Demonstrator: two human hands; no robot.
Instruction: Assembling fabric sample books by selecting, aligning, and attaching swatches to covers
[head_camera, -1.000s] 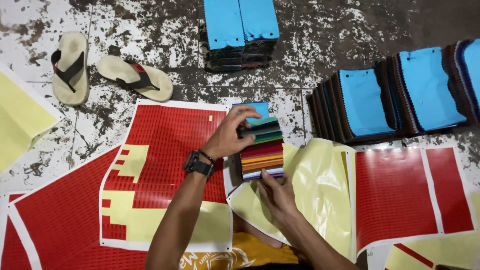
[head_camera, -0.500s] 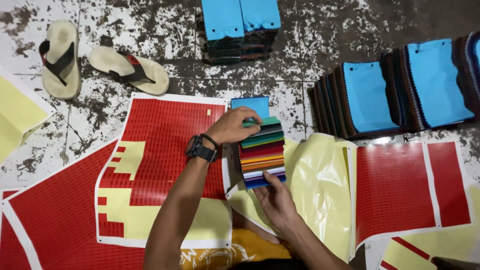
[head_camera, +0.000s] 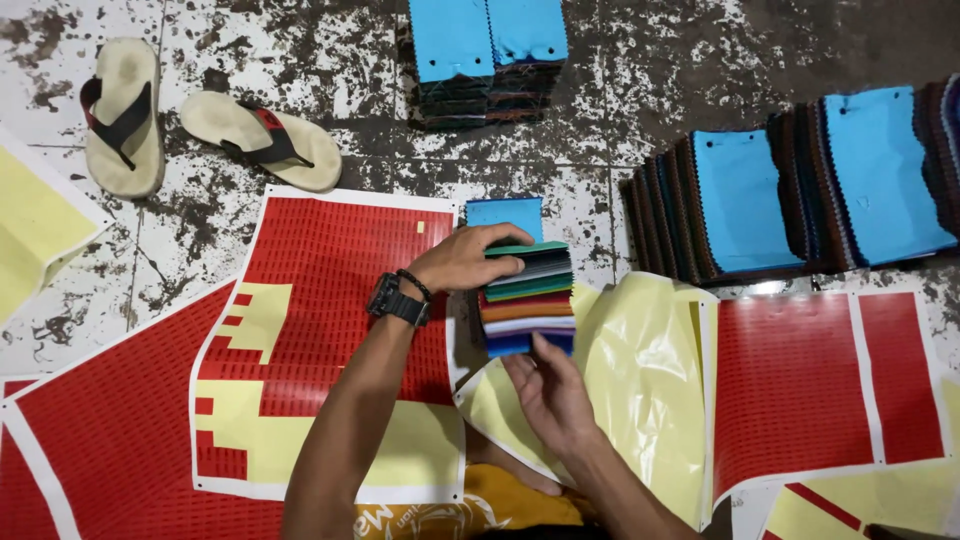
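We see left hand (head_camera: 462, 262) clamped over top of fanned colour swatch stack (head_camera: 527, 295); right hand (head_camera: 545, 392) apart, fingertips touching stack's near edge. Red sticker sheet (head_camera: 330, 290) under left forearm.

Two bare forearms are seen rising from the bottom edge toward the middle of the frame. The left arm is stretched up from the lower left of centre, and a dark watch and a beaded band are worn at its wrist. The left hand (head_camera: 462, 260) is laid palm down just above centre, knuckles up, with the fingers extended to the right and slightly curled. The right arm is brought in from the lower right of centre. The right hand (head_camera: 548, 395) is held below the left, fingers pointed upward, thumb and fingertips pinched lightly together.
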